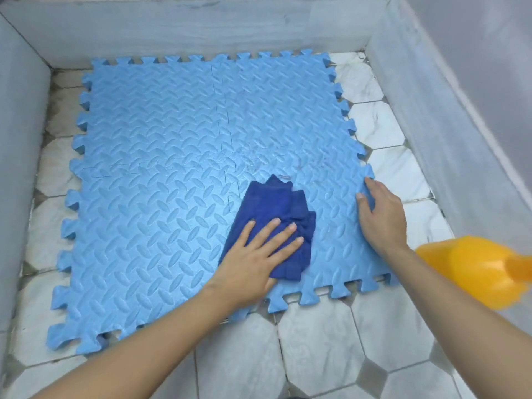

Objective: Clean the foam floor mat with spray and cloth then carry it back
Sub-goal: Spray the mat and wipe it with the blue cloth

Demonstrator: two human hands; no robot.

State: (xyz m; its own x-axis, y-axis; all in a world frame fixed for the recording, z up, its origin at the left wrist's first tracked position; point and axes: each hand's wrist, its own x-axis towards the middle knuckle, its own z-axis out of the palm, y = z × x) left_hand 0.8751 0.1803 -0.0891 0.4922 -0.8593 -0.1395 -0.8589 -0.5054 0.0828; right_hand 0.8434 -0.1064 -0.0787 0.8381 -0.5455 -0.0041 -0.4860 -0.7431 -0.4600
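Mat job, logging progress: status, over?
Left hand flat on blue cloth, right hand bracing mat edge. Yellow bottle beside right forearm, off mat. Nothing in the way.

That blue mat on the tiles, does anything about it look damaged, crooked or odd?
Nothing looks damaged. The foam mat lies flat on the tiled floor, slightly askew to the walls. A duller, smeared patch shows just beyond the dark blue cloth, which the left hand presses flat. The right hand steadies the mat's edge.
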